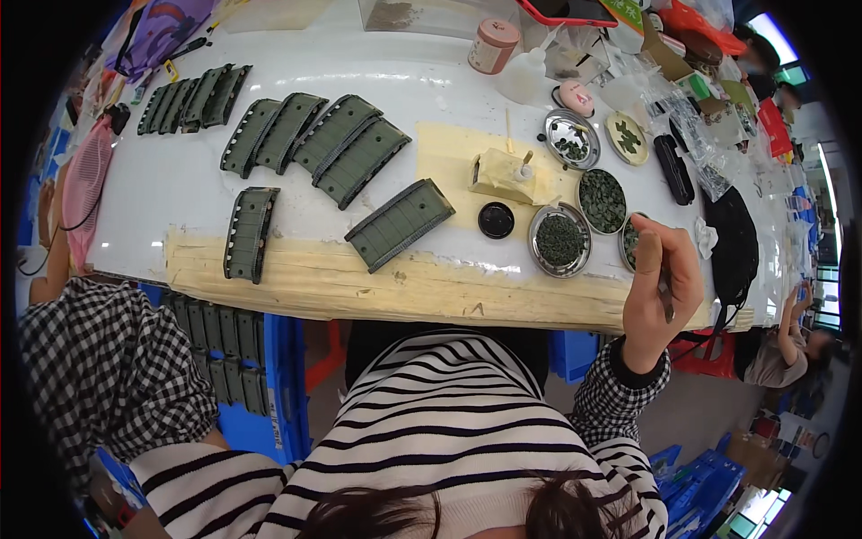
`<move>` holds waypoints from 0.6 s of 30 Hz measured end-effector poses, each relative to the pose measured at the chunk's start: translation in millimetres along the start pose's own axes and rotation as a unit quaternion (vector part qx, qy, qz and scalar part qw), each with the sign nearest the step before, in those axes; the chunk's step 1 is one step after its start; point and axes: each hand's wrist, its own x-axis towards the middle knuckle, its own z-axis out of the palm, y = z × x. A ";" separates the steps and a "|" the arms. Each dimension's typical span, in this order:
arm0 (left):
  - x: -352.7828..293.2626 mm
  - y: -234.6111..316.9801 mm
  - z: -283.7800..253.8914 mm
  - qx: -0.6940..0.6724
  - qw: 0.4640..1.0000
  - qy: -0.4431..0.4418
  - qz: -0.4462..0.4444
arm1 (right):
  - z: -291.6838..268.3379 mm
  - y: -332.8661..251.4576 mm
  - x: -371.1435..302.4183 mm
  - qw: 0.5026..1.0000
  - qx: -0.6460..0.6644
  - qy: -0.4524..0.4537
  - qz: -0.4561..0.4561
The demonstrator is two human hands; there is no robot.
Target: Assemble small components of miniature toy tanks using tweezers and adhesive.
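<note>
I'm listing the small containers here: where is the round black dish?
In the head view, the round black dish sits right of centre, between a green panel on its left and a metal dish of green bits on its right.

From where I stand, an open lane runs out at nine o'clock from the right hand, along the taped near edge of the surface, below the green curved panels. Round dishes crowd ten o'clock, with a yellow block just behind; past it spreads bare room. A black case obstructs twelve, black cloth two.
</note>
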 end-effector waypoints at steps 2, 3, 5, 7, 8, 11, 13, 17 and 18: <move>-25.0 5.3 31.6 -0.021 0.996 -0.055 -0.071 | -1.6 1.0 1.1 1.000 0.004 -0.005 0.003; -34.4 4.0 43.0 -0.026 0.992 -0.069 -0.105 | -3.1 3.5 2.7 1.000 0.004 -0.009 0.008; -49.4 -4.2 59.0 -0.034 0.986 -0.081 -0.143 | -10.9 7.8 1.4 1.000 -0.012 0.002 0.009; -60.2 -11.5 61.5 -0.020 0.980 -0.063 -0.187 | -13.8 9.7 1.6 1.000 -0.022 0.016 0.001; -62.9 -10.3 57.6 -0.004 0.976 -0.050 -0.213 | -11.0 8.8 2.4 1.000 0.000 0.011 0.009; -63.4 -24.7 42.7 0.048 0.968 -0.022 -0.245 | -11.6 11.7 0.0 1.000 -0.012 0.016 -0.005; -58.1 -38.6 36.2 0.065 0.966 -0.007 -0.250 | -14.4 9.6 -1.2 1.000 -0.024 0.007 0.007; -49.1 -55.6 30.1 0.076 0.964 0.013 -0.254 | -14.4 12.5 1.4 1.000 -0.019 -0.002 0.008; -47.3 -55.4 28.7 0.075 0.965 0.013 -0.251 | -14.6 11.5 1.4 1.000 -0.017 -0.001 0.008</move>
